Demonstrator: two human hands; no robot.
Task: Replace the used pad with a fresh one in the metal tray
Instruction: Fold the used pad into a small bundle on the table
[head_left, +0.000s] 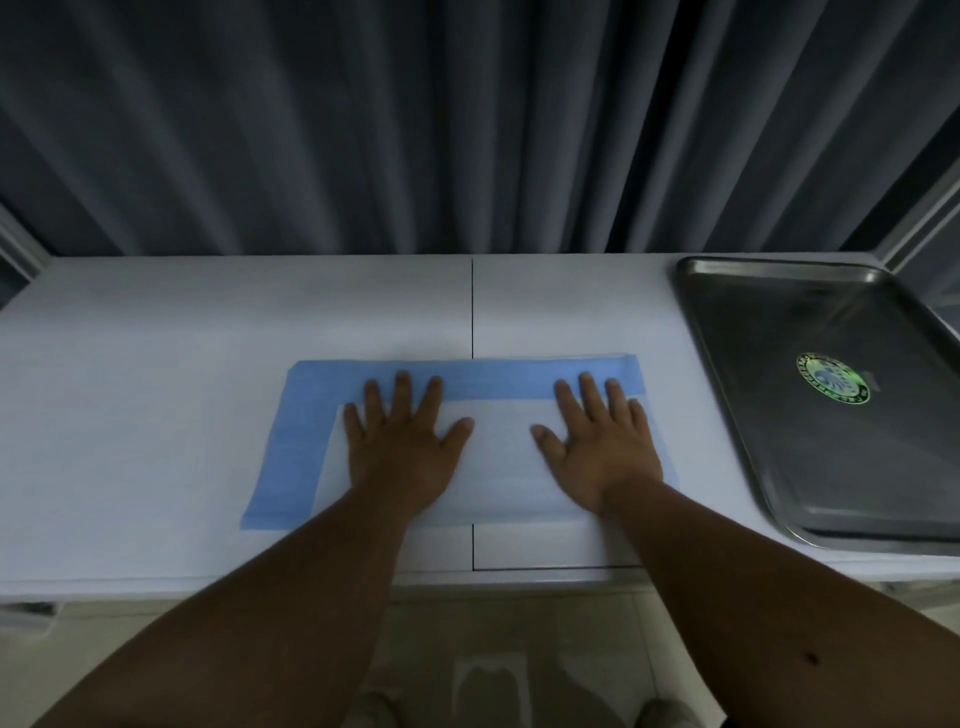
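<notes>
A blue pad with a white centre (306, 447) lies flat on the white table, folded along its near edge. My left hand (402, 444) rests palm down on its left half, fingers spread. My right hand (602, 444) presses flat on its right half, fingers apart. Neither hand grips anything. The metal tray (727, 332) sits at the table's right end. Its inside holds no pad, only a round green sticker (831, 378).
The white table (156, 364) has a thin black seam line (472, 306) down its middle. Dark pleated curtains (467, 130) hang right behind its far edge. The tray reaches over the table's right side. Below the near edge I see tiled floor and my shoes.
</notes>
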